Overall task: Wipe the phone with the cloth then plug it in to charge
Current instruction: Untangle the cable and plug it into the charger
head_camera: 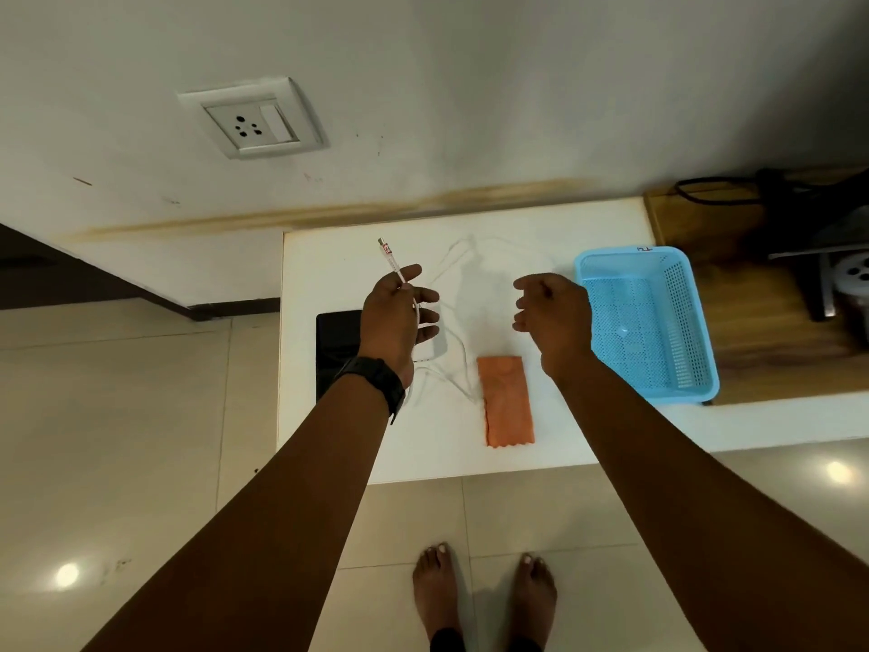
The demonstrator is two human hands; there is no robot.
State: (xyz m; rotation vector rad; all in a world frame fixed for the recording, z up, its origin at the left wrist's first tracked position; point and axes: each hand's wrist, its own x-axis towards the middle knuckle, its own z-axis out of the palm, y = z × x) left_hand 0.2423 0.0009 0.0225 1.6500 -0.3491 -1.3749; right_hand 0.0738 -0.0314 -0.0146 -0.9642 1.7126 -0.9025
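Charging step, by the look of it: left hand (399, 312) pinches the thin white charging cable (392, 263) near its connector; right hand (550, 317) hovers open, empty. The flat black phone (336, 341) lies left on the white tabletop (541, 237); next, the connector must meet its port.

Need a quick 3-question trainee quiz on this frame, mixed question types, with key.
1. True or false: the orange rectangular cloth is held in the right hand.
2. Which hand holds the thin white charging cable? A) left hand B) right hand C) neither
3. Fill in: the flat black phone lies on the white table, to the ____ of the cloth.

Key: 1 false, the cloth lies on the table and the right hand is open and empty. 2 A, with the connector end sticking up past the fingers. 3 left.
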